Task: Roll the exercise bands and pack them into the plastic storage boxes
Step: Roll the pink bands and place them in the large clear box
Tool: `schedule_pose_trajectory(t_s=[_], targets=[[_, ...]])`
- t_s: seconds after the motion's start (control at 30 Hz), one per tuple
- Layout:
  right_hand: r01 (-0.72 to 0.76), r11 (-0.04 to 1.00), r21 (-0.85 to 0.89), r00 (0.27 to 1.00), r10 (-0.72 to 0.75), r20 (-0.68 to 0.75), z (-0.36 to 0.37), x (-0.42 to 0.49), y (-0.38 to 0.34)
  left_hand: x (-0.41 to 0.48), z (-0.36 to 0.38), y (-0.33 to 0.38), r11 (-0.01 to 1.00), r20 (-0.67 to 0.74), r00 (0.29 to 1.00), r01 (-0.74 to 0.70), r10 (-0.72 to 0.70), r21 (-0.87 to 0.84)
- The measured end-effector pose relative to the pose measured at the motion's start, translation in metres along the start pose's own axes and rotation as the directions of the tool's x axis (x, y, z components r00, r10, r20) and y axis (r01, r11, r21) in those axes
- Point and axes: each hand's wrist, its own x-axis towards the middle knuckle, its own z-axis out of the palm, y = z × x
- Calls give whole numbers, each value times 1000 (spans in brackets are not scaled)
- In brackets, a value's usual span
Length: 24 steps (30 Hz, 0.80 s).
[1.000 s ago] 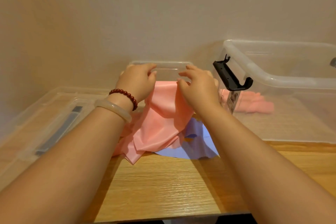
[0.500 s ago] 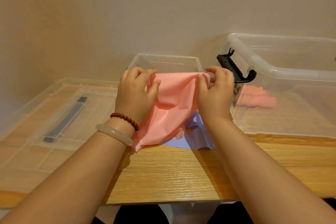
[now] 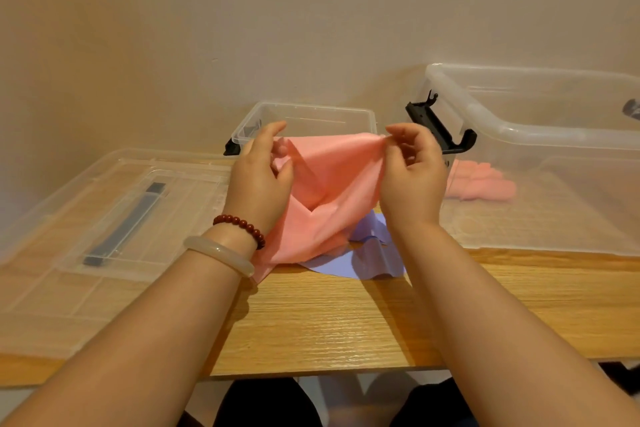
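Observation:
A pink exercise band (image 3: 322, 198) hangs crumpled between my hands above the wooden table (image 3: 329, 319). My left hand (image 3: 258, 180) pinches its left top corner. My right hand (image 3: 414, 175) pinches the right top corner, so the upper edge is stretched out. Its lower end touches the table, on top of a purple band (image 3: 367, 256) that lies flat there. A small clear box (image 3: 304, 121) stands open just behind the pink band. The large clear box (image 3: 540, 135) to the right holds a rolled pink band (image 3: 479, 184).
A clear lid (image 3: 104, 218) with a dark handle lies flat on the table's left side. A black latch (image 3: 440, 132) juts from the large box near my right hand. A bare wall stands close behind the boxes. The table's front edge runs below my forearms.
My hands have drawn back from the small box and moved apart, spreading the pink band's upper edge. The band has lifted a little off the purple one.

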Motion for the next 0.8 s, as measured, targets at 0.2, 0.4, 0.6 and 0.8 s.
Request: schedule_pose_trajectory(t_s=[0.2,0.4,0.6,0.8], targets=[[60,993,-105,994,-69,-88,-5,4,-6,3,-13,-3,998,-69,996,53,-51,26],[76,886,-457,942,87,324,-10,-9,-1,7,-14,-1,995,-67,997,43,-36,96],[208,929,-306,943,-108,313,-25,-25,8,7,-14,-1,998,-108,994,18,-12,57],[141,959,-246,887,-12,462,-36,-29,15,3,-16,0,994,-109,994,-7,19,114]])
